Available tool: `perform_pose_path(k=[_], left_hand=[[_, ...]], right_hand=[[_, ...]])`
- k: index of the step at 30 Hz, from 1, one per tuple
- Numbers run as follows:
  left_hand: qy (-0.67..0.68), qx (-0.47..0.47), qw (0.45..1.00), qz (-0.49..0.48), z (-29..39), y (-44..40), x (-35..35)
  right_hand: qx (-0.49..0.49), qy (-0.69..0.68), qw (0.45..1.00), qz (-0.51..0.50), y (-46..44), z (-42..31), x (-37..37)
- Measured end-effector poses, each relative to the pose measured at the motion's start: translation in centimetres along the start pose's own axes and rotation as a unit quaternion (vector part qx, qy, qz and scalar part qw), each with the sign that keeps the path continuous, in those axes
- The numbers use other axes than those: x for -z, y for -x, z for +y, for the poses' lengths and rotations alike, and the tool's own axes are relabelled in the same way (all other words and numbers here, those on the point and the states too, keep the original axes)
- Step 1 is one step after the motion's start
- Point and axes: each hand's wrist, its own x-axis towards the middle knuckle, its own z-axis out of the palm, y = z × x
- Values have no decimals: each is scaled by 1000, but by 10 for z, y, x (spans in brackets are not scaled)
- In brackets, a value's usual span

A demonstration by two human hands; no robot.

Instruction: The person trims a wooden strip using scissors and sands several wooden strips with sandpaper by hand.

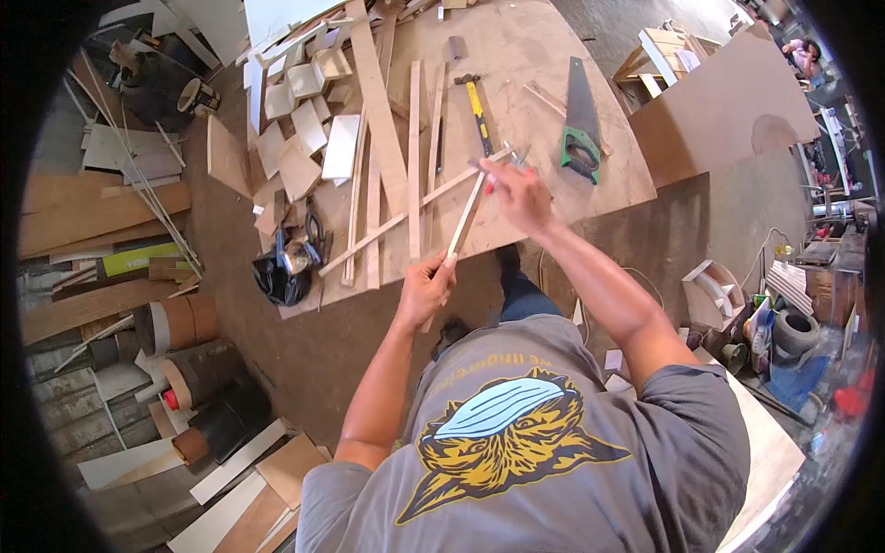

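My left hand [427,290] is wrapped round the lower end of a thin wooden strip [467,217], near the table's front edge. At the strip's upper end, my right hand [522,194] has its fingers closed round something with red on it, too small to make out. Another long strip [387,226] lies slantwise across the table [553,37] and passes by my right hand. Just beyond that hand lies a hammer [477,112] with a yellow and black handle. To its right is a saw [582,120] with a green handle.
Wood offcuts [300,152] are piled at the table's left, beside long boards [376,101]. A black bag [281,281] hangs at the front left corner. A large brown panel [719,111] stands to the right. Rolls [189,323] lie on the left. A person [804,55] is far off.
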Motion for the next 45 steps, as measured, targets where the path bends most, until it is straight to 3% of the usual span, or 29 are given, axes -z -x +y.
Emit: perform_pose_path(k=[3, 4, 7, 8, 11, 12, 15, 16, 19, 20, 23, 24, 27, 30, 33, 34, 37, 38, 41, 44, 45], left_hand=[[-18, 1, 1000, 2, 17, -38, -15], [-22, 2, 1000, 1, 20, -49, -20], [-21, 14, 1000, 18, 25, -81, -40], [-26, 7, 999, 30, 28, -91, -45], [-41, -1, 998, 45, 32, -111, -56], [-43, 0, 998, 40, 32, -116, -57], [-54, -10, 997, 60, 34, -129, -63], [-62, -14, 996, 68, 36, -133, -64], [-217, -140, 962, 84, 40, -139, -61], [-251, -155, 952, 89, 44, -140, -63], [-333, -209, 913, 108, 66, -146, -63], [-345, -231, 902, 115, 66, -148, -61], [-362, -253, 889, 115, 67, -148, -57], [-375, -268, 879, 120, 75, -151, -48], [-385, -296, 866, 119, 73, -154, -33], [-373, -304, 868, 124, 73, -154, -32], [-372, -287, 873, 128, 72, -156, -21], [-378, -272, 876, 124, 70, -156, -17], [-398, -267, 871, 105, 72, -155, -6], [-405, -268, 868, 107, 78, -152, -4], [-401, -281, 866, 104, 77, -154, -3]], right_hand=[[144, -35, 981, -125, -7, 5, 14], [162, -42, 982, -93, -24, 16, 24], [-66, -62, 993, -78, -54, 56, 29], [40, -110, 990, -76, -52, 66, 21], [175, -46, 976, -121, -74, 82, 37], [32, -48, 990, -129, -84, 99, 37], [66, -95, 989, -89, -92, 110, 26], [146, -126, 975, -110, -89, 102, 26], [27, -52, 990, -127, -112, 130, 32], [-27, -37, 997, -63, -123, 134, 33], [128, -102, 979, -118, -118, 109, 34], [140, -72, 977, -144, -119, 111, 35], [-72, -44, 996, -34, -129, 128, 28], [115, -97, 983, -108, -102, 81, 20], [-23, -20, 996, -84, -115, 80, 29], [-89, -29, 995, 17, -118, 87, 21], [128, -9, 987, -97, -95, 56, 13], [141, 61, 977, -146, -87, 48, 12], [-82, 97, 992, -28, -105, 54, 14], [118, 34, 990, -70, -87, 38, 1], [80, 53, 993, -67, -88, 39, 4]])
